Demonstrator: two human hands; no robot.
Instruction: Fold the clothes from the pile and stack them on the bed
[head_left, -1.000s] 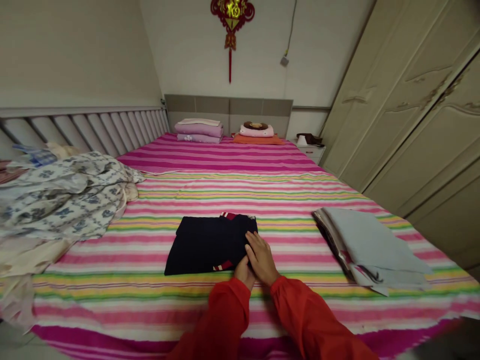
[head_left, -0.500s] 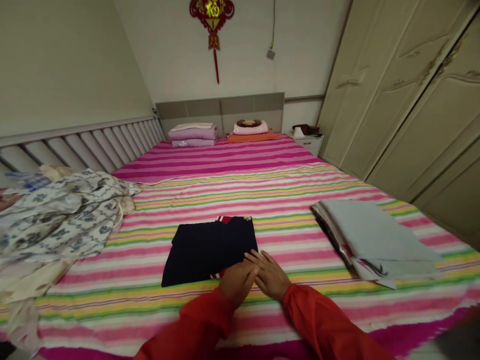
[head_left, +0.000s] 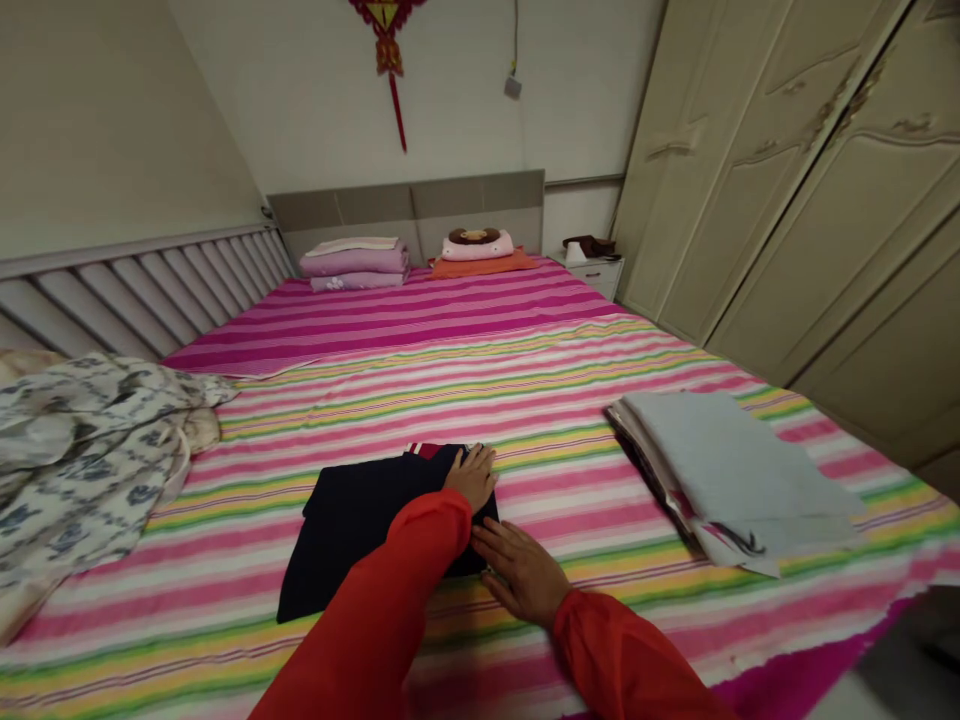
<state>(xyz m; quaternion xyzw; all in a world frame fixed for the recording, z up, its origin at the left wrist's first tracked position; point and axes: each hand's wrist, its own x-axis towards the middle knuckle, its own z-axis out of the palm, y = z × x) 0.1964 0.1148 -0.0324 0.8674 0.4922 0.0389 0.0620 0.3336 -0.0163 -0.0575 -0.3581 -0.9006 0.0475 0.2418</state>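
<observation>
A dark navy garment (head_left: 341,525) lies folded flat on the striped bedspread, with a bit of red and white trim showing at its far edge. My left hand (head_left: 474,478) rests flat on the garment's far right part, fingers extended. Nearer to me, my right hand (head_left: 523,568) lies with spread fingers at the garment's right edge, its fingertips touching the cloth. Neither hand grips anything. Both arms wear red sleeves, and the left one covers part of the garment.
A stack of folded grey clothes (head_left: 739,475) lies on the right of the bed. Loose patterned clothes (head_left: 97,440) are heaped at the left. Folded purple bedding (head_left: 356,262) and a pink pillow (head_left: 478,245) sit by the headboard (head_left: 480,190). Wardrobes (head_left: 765,190) stand at the right.
My left hand has moved away from beside my right hand, forward onto the garment's far right part. My right hand stays near the right edge. The view has shifted slightly.
</observation>
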